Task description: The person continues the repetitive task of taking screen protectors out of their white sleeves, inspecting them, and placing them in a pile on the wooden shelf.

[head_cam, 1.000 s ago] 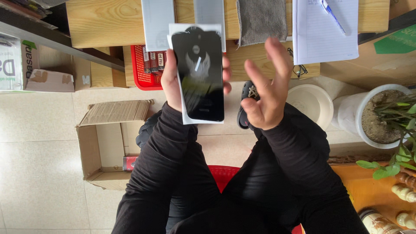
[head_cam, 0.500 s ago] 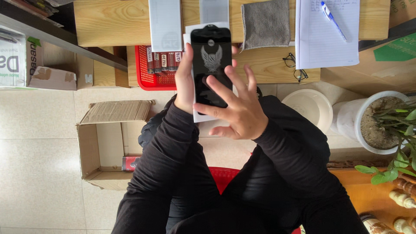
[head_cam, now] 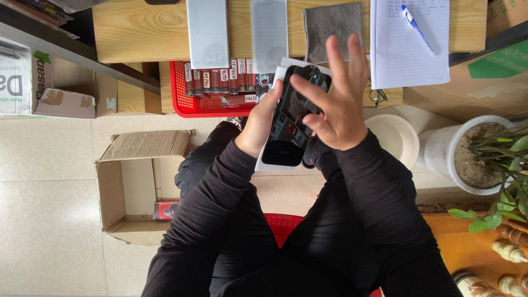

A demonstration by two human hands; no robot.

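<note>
The left hand [head_cam: 258, 124] has its grip clasped on a black phone [head_cam: 291, 118] with a white sheet behind it; the right hand [head_cam: 335, 107], fingers spread and grasping nothing, presses on the screen; smoothing looks under way, not finished.

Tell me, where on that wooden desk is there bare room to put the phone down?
Bare wood shows at the wooden desk's left end, beside the white box, and in a narrow strip right of the notepad. Between them it is crowded: a second grey box, the grey cloth. Both hands, left hand and right hand, are on the phone.
</note>
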